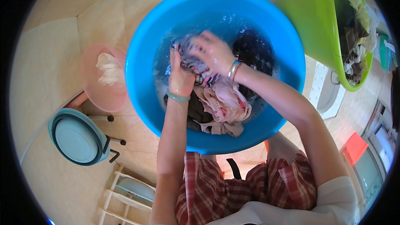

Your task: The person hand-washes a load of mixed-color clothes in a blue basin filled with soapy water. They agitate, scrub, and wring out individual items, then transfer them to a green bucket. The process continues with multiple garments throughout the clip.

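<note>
Inside a big blue basin (pixel 216 143) of water, both hands work at a wet, dark-and-pink patterned cloth (pixel 202 77). My left hand (pixel 182 78), with a green bangle at the wrist, grips the cloth from its left side, thumb side up. From the right, my right hand (pixel 213 54), wearing a silver bangle and a reddish band, bears down on the same cloth; its curled fingers are slightly blurred. Below the hands lies a pale pink garment (pixel 223 100) with red spots. Dark laundry (pixel 252 54) soaks on the right, and more dark cloth (pixel 195 110) shows under the pink piece.
A green bucket (pixel 310 21) full of clothes leans at the upper right. Left of the basin are a pink tub (pixel 106 100) with white cloth and a light-blue folding basin (pixel 77 137). A white rack (pixel 125 202) stands at lower left; a white floor fixture (pixel 327 93) lies right.
</note>
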Motion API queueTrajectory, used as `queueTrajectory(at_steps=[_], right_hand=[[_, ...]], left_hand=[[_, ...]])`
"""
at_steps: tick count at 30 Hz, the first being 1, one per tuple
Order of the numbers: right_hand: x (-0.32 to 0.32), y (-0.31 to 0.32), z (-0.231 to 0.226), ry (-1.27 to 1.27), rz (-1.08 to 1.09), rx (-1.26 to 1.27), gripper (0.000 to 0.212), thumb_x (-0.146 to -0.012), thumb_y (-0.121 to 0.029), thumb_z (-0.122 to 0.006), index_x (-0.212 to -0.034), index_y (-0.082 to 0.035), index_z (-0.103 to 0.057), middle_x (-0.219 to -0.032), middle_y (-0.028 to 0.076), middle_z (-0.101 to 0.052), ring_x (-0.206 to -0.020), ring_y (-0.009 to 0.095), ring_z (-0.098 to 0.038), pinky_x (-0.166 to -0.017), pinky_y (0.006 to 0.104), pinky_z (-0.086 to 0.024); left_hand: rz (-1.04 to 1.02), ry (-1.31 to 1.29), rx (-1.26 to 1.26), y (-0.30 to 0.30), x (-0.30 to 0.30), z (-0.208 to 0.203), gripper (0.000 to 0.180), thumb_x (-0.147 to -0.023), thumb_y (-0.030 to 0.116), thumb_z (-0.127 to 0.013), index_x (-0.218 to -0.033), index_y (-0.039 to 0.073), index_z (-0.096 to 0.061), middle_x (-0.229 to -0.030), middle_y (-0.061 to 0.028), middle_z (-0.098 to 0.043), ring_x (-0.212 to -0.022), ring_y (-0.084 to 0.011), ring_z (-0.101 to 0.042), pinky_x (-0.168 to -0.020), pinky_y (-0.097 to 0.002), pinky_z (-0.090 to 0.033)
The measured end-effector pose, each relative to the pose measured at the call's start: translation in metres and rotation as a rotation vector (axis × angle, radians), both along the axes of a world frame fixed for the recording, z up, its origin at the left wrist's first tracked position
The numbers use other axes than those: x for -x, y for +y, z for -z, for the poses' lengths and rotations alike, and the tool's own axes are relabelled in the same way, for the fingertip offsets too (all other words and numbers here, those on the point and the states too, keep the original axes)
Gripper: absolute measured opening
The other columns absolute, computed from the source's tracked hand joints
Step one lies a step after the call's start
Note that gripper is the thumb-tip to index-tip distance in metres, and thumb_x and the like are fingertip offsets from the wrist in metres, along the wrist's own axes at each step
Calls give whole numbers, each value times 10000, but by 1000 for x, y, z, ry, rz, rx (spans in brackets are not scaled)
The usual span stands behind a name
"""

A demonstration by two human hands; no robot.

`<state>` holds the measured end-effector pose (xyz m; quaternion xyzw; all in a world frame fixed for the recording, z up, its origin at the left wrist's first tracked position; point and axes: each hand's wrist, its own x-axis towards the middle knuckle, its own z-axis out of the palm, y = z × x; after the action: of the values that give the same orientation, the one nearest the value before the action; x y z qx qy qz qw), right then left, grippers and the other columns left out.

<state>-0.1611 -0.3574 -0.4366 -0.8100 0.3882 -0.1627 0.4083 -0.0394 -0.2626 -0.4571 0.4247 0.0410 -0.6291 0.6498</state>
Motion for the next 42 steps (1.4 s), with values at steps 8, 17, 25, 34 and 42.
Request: queueTrajectory(at_steps=[8, 17, 25, 34, 42], right_hand=[[1, 84, -96, -258, -396, 352, 150, -735, -267, -705, -855, -194, -653, -944, 22, -515, -885, 213, -540, -630, 308, -509], [-35, 60, -92, -443, -156, 455, 191, -708, -223, -744, -670, -167, -566, -758, 5, -479, -676, 171, -553, -458, 292, -464], [-19, 6, -49, -3, 11, -38, 151, -804, -265, -647, -753, -123, -653, -847, 109, -648, -720, 304, -653, -557, 407, -526], [20, -36, 36, 231, 155, 145, 346, -887, -403, -606, -1042, -97, -648, -1061, 200, -611, -1032, 393, -586, -821, 459, -522], [5, -31, 37, 166, 117, 6, 211, -878, -286, -631, -1026, -136, -627, -1088, 135, -599, -984, 345, -597, -817, 432, -509]], left_hand=[[90, 192, 32, 1, -10, -42, 384, -997, 444, -504, -1293, 199, -483, -1182, -110, -623, -1038, -293, -631, -741, -453, -584], [-151, 224, 68, -4, 9, -52, 442, -959, 531, -506, -1136, 134, -585, -1135, -74, -633, -1057, -251, -615, -871, -426, -525], [-244, 178, -137, 1, 30, -67, 280, -979, 324, -522, -1094, 86, -616, -1123, -32, -631, -1046, -215, -596, -917, -354, -486], [-79, 39, -80, 13, -23, -22, 587, -1010, 550, -344, -1481, 201, -339, -1494, -78, -403, -1373, -322, -369, -1113, -544, -275], [-3, 108, -58, 1, -4, -3, 543, -1047, 469, -292, -1500, 169, -313, -1521, -55, -381, -1368, -272, -363, -1140, -482, -264]])
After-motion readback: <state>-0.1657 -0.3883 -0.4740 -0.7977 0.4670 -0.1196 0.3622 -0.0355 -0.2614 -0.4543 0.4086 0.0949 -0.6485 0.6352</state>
